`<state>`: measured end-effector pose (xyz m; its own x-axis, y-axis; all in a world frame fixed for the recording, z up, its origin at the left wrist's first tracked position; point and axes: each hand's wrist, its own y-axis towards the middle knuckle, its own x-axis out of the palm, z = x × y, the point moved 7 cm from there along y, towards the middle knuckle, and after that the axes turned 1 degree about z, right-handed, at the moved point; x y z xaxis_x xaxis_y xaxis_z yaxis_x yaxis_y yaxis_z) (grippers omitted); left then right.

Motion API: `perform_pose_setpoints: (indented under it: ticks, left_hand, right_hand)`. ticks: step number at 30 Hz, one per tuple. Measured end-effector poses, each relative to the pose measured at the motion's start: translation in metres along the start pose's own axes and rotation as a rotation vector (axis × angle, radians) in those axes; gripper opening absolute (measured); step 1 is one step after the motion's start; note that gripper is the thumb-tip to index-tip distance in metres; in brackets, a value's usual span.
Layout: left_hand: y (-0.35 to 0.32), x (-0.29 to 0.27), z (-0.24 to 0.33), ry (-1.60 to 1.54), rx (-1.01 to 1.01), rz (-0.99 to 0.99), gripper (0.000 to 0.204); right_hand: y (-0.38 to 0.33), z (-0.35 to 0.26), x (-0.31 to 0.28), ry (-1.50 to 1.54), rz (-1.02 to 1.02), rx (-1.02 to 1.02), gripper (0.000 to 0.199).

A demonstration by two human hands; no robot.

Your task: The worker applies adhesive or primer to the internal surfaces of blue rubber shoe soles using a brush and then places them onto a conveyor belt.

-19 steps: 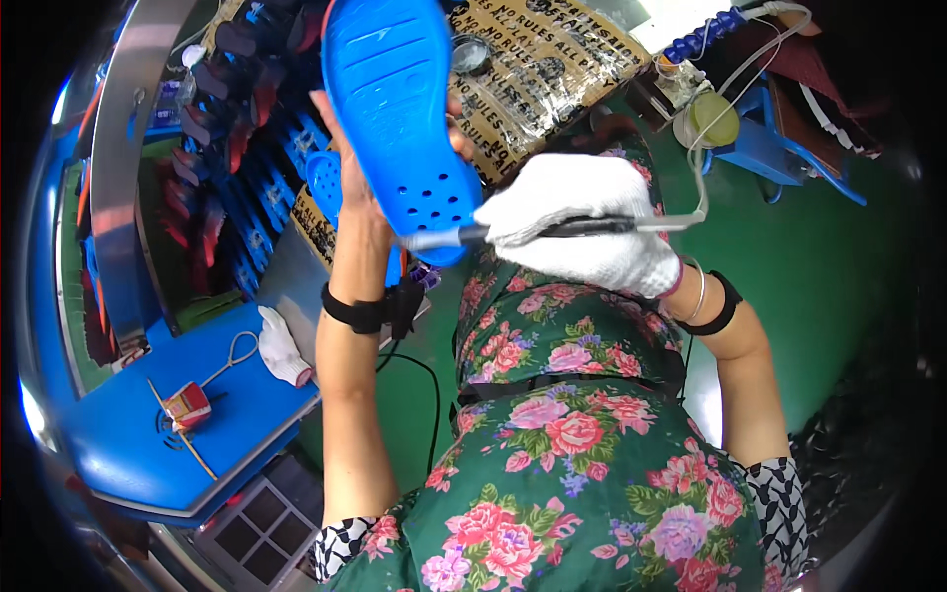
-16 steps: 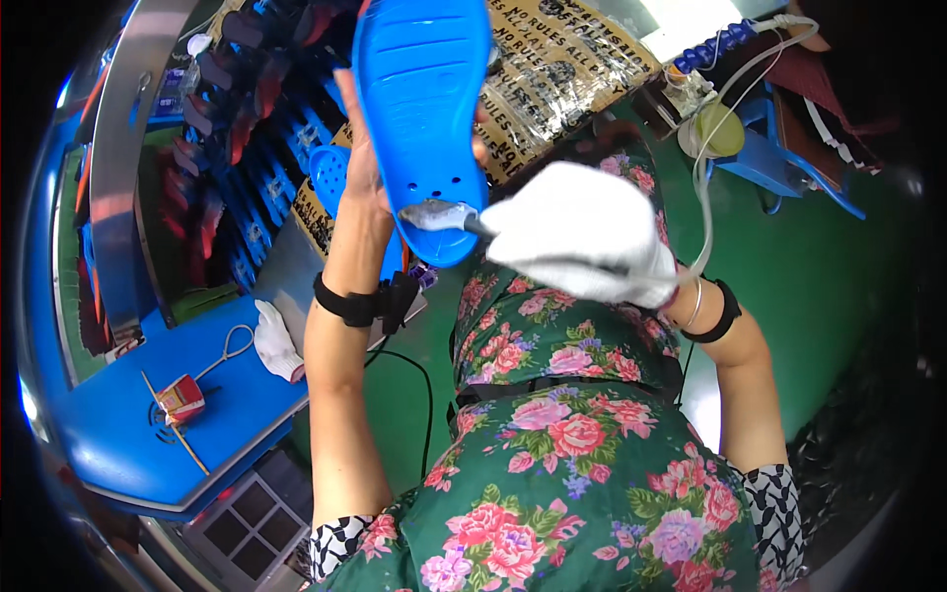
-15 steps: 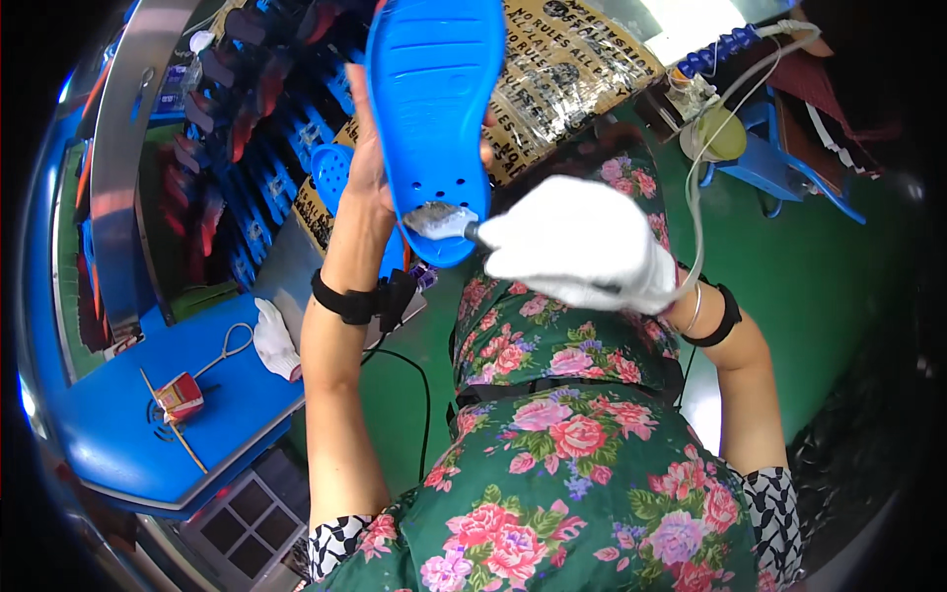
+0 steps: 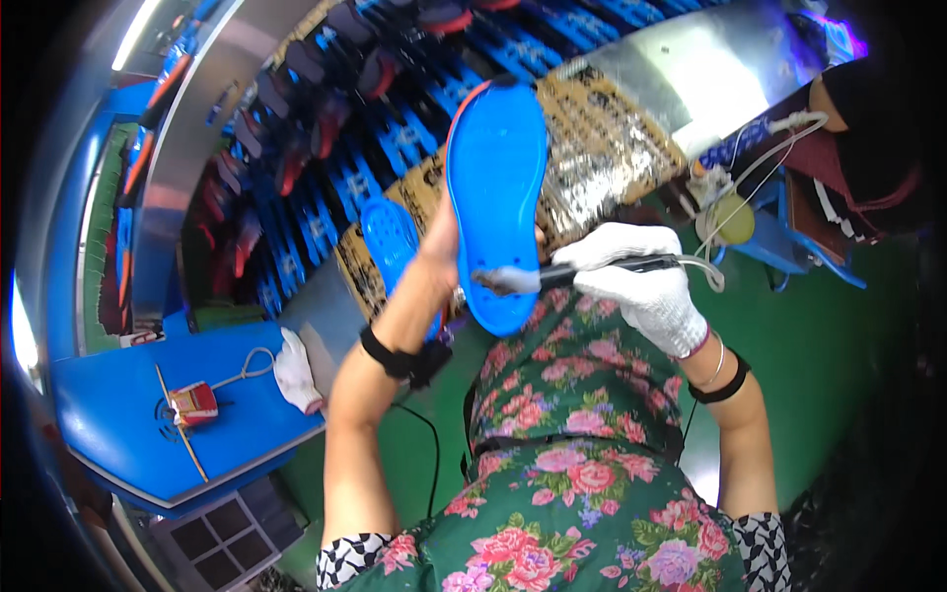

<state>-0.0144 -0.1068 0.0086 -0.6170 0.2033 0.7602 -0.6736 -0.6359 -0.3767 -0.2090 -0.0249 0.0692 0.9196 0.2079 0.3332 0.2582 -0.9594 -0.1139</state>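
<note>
My left hand (image 4: 441, 247) holds a blue shoe sole (image 4: 497, 197) upright in front of me, gripping it from behind. My right hand (image 4: 636, 281), in a white glove, is closed on a dark pen-like tool (image 4: 582, 271) with a thin hose trailing to the right. The tool's pale tip (image 4: 503, 280) touches the lower end of the sole. A second blue sole (image 4: 393, 237) lies just left of my left wrist.
A conveyor with blue holders and dark shoes (image 4: 306, 138) runs across the top left. A blue table (image 4: 148, 405) at lower left carries a white glove (image 4: 294, 370) and a small red box (image 4: 192, 403). A patterned mat (image 4: 592, 138) lies behind the sole. The floor is green (image 4: 829, 335).
The view has shifted and the sole now stands more upright and centred. My right hand has swung the tool so its tip rests across the sole's lower end.
</note>
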Motion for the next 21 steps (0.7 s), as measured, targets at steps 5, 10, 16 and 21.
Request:
perform_pose_setpoints:
  ticks: [5, 10, 16, 21]
  left_hand:
    - [-0.006, 0.020, -0.041, -0.199, 0.145, -0.014, 0.062]
    - [-0.028, 0.021, -0.049, 0.499, 0.282, 0.349, 0.051]
    - [-0.030, 0.031, -0.063, -0.347, 0.171, -0.034, 0.077]
    - [-0.025, 0.037, -0.059, -0.511, 0.299, -0.162, 0.092]
  right_hand:
    - [0.000, -0.047, -0.012, -0.270, 0.200, -0.555, 0.019]
    - [-0.002, -0.053, -0.010, -0.365, 0.060, -0.556, 0.016]
    - [-0.014, -0.050, -0.005, -0.448, 0.070, -0.635, 0.017]
    - [-0.023, -0.065, 0.000, -0.491, 0.188, -0.749, 0.015]
